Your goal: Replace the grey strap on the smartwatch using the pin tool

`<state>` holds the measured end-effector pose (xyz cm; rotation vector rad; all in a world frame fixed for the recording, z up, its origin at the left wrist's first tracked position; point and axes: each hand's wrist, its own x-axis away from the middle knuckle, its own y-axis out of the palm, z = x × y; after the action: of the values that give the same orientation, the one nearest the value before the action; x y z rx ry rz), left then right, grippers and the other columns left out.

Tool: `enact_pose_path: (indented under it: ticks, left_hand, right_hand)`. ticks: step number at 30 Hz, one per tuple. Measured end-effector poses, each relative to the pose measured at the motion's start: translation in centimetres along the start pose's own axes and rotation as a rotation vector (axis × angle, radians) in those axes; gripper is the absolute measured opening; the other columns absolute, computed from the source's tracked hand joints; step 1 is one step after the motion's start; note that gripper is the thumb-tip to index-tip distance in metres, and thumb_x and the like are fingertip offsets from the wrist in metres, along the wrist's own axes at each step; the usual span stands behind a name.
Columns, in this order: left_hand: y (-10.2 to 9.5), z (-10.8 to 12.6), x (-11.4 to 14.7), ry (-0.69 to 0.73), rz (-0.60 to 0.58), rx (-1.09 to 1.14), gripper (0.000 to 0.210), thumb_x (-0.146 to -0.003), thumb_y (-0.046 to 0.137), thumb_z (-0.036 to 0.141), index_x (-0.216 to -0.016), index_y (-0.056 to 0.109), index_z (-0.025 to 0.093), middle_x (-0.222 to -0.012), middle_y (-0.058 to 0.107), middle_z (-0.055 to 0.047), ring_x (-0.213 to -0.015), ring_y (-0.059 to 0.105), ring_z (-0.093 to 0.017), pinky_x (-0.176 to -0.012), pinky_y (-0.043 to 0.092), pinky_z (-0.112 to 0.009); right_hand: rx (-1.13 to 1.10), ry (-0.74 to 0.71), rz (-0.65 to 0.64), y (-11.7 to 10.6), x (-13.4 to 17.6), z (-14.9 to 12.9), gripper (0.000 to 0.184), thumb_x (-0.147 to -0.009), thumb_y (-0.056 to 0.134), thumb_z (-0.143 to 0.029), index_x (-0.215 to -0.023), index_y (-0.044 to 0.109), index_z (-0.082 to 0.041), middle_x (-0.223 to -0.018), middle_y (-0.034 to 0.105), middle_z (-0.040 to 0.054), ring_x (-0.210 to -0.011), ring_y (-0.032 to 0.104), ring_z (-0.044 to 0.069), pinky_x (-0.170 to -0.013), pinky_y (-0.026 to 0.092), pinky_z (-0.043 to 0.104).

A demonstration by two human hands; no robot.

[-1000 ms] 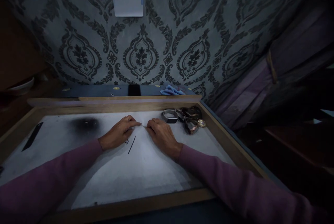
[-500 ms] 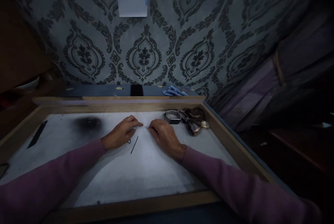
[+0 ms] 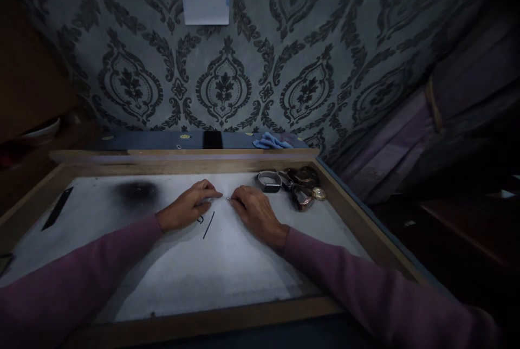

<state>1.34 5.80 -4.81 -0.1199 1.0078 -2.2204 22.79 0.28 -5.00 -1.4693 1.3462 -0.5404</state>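
Over the white board, my right hand [image 3: 257, 213] is closed, thumb and fingers pinched on a tiny shiny metal piece [image 3: 228, 198] whose tip pokes out to the left. Its exact kind is too small to make out. My left hand [image 3: 187, 207] faces it with the index finger stretched out, the fingertip just short of that piece. Its thumb is apart from the index finger, the other fingers are curled, and nothing shows in its grasp. Below the hands lies a thin dark stick [image 3: 208, 225], and a small dark curved piece [image 3: 200, 220] sits partly under my left hand.
A raised wooden frame [image 3: 227, 314] borders the white board [image 3: 182, 278]. Several watches [image 3: 303, 197] are heaped at the back right, beside a grey-banded smartwatch [image 3: 270, 182]. A black flat strip [image 3: 57, 209] lies at left. Beyond the frame are a blue cloth [image 3: 271, 141] and a black rectangle [image 3: 213, 140].
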Motion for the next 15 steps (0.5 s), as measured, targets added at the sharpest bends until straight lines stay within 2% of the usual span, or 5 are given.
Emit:
enact_pose_path:
  ticks: [4,10,15]
  left_hand:
    - [-0.03,0.04,-0.10,-0.023,0.016,0.040,0.037,-0.085,0.049,0.008,-0.115,0.067,0.020,-0.105,0.055,-0.006,-0.099,0.055,-0.019,-0.091,0.045,-0.033]
    - [0.23,0.16,-0.31,-0.101,0.104,0.089,0.030,-0.083,0.048,0.007,-0.103,0.068,0.016,-0.099,0.058,-0.005,-0.088,0.057,-0.016,-0.078,0.045,-0.027]
    - [0.25,0.72,-0.36,-0.123,0.140,0.106,0.017,-0.086,0.051,0.016,-0.092,0.067,0.016,-0.093,0.059,-0.004,-0.085,0.057,-0.016,-0.074,0.043,-0.027]
  right_hand:
    - [-0.042,-0.005,0.019,0.18,0.06,0.27,0.009,-0.090,0.057,-0.013,-0.083,0.060,-0.017,-0.080,0.064,0.0061,-0.078,0.058,0.020,-0.072,0.041,0.030]
    - [-0.118,-0.024,0.017,0.02,-0.19,0.38,0.008,-0.088,0.056,-0.012,-0.083,0.058,-0.018,-0.079,0.064,0.0035,-0.075,0.058,0.018,-0.070,0.041,0.029]
    - [-0.204,-0.062,-0.005,-0.31,-0.33,0.12,0.008,-0.088,0.055,-0.012,-0.082,0.057,-0.018,-0.077,0.062,0.0032,-0.073,0.057,0.017,-0.067,0.039,0.029]
